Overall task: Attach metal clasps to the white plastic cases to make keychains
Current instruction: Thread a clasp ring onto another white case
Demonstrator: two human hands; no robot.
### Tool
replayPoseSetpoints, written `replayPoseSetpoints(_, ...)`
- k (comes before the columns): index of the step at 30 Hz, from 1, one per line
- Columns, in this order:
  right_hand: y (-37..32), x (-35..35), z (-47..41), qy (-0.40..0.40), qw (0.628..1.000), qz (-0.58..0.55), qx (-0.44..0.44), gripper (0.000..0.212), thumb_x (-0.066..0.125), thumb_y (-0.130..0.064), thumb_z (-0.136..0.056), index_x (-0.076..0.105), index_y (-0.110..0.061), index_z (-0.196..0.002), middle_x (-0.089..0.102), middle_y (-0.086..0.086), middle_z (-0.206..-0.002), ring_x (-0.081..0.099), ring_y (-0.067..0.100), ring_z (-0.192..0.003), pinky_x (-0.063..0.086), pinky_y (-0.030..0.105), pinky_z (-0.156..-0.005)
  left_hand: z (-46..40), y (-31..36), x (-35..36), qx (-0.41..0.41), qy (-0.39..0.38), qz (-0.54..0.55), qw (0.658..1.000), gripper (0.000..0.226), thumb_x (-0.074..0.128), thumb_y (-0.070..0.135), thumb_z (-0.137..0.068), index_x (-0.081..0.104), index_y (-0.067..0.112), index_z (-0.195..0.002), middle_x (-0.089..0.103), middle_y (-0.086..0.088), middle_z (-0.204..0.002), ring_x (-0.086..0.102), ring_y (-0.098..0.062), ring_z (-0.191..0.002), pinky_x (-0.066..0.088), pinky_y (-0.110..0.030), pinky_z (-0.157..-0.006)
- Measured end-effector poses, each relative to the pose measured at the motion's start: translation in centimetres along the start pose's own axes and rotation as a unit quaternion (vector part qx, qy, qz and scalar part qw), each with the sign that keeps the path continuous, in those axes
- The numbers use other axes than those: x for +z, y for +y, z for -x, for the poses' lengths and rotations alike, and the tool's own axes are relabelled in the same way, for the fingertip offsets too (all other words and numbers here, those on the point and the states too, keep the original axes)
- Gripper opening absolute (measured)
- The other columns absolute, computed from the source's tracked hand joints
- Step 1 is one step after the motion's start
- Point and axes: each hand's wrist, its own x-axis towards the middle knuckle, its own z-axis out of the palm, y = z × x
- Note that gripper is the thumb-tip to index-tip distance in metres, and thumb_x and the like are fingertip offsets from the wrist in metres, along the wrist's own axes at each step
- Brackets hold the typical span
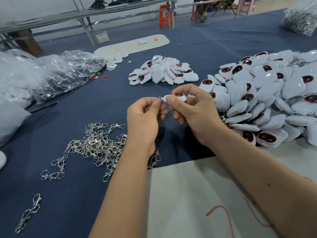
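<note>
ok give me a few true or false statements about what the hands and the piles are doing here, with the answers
1. The right hand holds a white case. True.
2. The left hand rests flat on the table. False: it is raised and pinches a metal clasp at the case's end.
3. The loose clasp pile lies left of the hands on the blue cloth. True.
4. The biggest case pile lies on the left. False: it lies on the right.
5. Only one pile of cases is in view. False: a smaller pile lies beyond the hands.
</note>
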Motion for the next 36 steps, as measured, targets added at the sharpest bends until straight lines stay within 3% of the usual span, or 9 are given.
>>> replayPoseSetpoints(4,-0.2,-0.2,0.0,0.022,0.999,-0.028,0.009,0.026,0.083,-0.020,-0.085,0.068,-0.006,-0.101,0.067,0.005,-0.066,0.054,0.014,-0.051,0.041,0.022,-0.045,-0.4,-0.5,-0.4,0.101,-0.016,-0.160,0.982,0.018,0.062,0.007,-0.099,0.069,0.011,-0.083,0.067,0.001,-0.069,0.063,-0.013,-0.068,0.057,-0.034,-0.074)
replayPoseSetpoints(7,-0.2,-0.2,0.0,0.020,1.000,-0.013,0.004,0.021,0.081,-0.016,-0.089,0.068,-0.007,-0.103,0.065,0.004,-0.064,0.053,0.015,-0.052,0.041,0.022,-0.046,-0.3,-0.4,-0.7,0.189,-0.013,-0.309,0.932,0.022,0.065,0.009,-0.096,0.065,0.019,-0.077,0.063,0.007,-0.065,0.058,-0.007,-0.064,0.046,-0.021,-0.066)
replayPoseSetpoints(10,-0.1,0.0,0.1,0.021,1.000,0.014,-0.009,0.019,0.080,-0.014,-0.089,0.069,-0.009,-0.103,0.063,0.005,-0.063,0.054,0.015,-0.052,0.043,0.023,-0.047,-0.3,-0.4,-0.9,0.241,-0.008,-0.397,0.885,0.015,0.064,0.010,-0.096,0.065,0.016,-0.082,0.063,0.006,-0.072,0.058,-0.018,-0.071,0.048,-0.036,-0.068)
replayPoseSetpoints(12,-0.1,0.0,0.1,0.021,0.999,0.020,-0.013,0.019,0.080,-0.013,-0.090,0.069,-0.009,-0.106,0.064,0.004,-0.064,0.055,0.015,-0.052,0.044,0.024,-0.047,-0.3,-0.5,-1.0,0.245,-0.004,-0.409,0.879,0.013,0.064,0.011,-0.097,0.067,0.014,-0.085,0.065,0.004,-0.074,0.060,-0.021,-0.073,0.050,-0.040,-0.070)
replayPoseSetpoints(16,0.0,0.1,-0.1,0.016,1.000,0.006,-0.013,0.020,0.076,-0.012,-0.093,0.069,-0.011,-0.112,0.066,0.003,-0.068,0.056,0.014,-0.056,0.046,0.022,-0.051,-0.1,-0.4,-0.6,0.139,0.003,-0.255,0.957,0.015,0.066,0.012,-0.098,0.072,0.012,-0.084,0.071,0.003,-0.069,0.070,-0.014,-0.069,0.059,-0.035,-0.076)
replayPoseSetpoints(19,0.0,-0.1,-0.2,0.002,1.000,-0.028,-0.001,0.020,0.073,-0.013,-0.095,0.069,-0.013,-0.115,0.068,0.005,-0.072,0.057,0.012,-0.058,0.046,0.022,-0.054,-0.1,-0.2,-0.2,0.033,0.010,-0.070,0.997,0.016,0.064,0.010,-0.100,0.074,0.007,-0.088,0.074,0.000,-0.069,0.068,-0.010,-0.063,0.058,-0.026,-0.067)
replayPoseSetpoints(25,0.0,-0.1,-0.2,-0.019,0.999,-0.042,0.011,0.025,0.068,-0.008,-0.098,0.068,-0.013,-0.123,0.069,0.005,-0.078,0.058,0.014,-0.061,0.047,0.021,-0.055,-0.2,0.6,-0.6,-0.115,-0.003,0.116,0.987,0.030,0.055,0.021,-0.106,0.072,0.007,-0.087,0.068,0.000,-0.065,0.057,-0.009,-0.053,0.049,-0.020,-0.052)
replayPoseSetpoints(31,-0.1,0.0,-0.2,-0.004,1.000,-0.030,0.004,0.029,0.065,-0.003,-0.099,0.066,-0.013,-0.127,0.067,0.008,-0.080,0.057,0.015,-0.063,0.046,0.023,-0.055,-0.1,0.6,-0.8,-0.044,0.040,0.046,0.997,0.019,0.061,0.010,-0.101,0.073,0.016,-0.087,0.070,0.004,-0.068,0.059,-0.007,-0.060,0.051,-0.018,-0.059)
replayPoseSetpoints(36,-0.2,0.1,-0.1,-0.010,1.000,-0.006,-0.010,0.028,0.064,0.001,-0.099,0.065,-0.013,-0.124,0.066,0.004,-0.078,0.059,0.016,-0.066,0.047,0.024,-0.054,-0.1,0.9,-0.7,-0.078,0.010,0.102,0.992,0.024,0.055,0.004,-0.102,0.071,0.011,-0.085,0.060,0.001,-0.064,0.051,-0.012,-0.057,0.046,-0.022,-0.055)
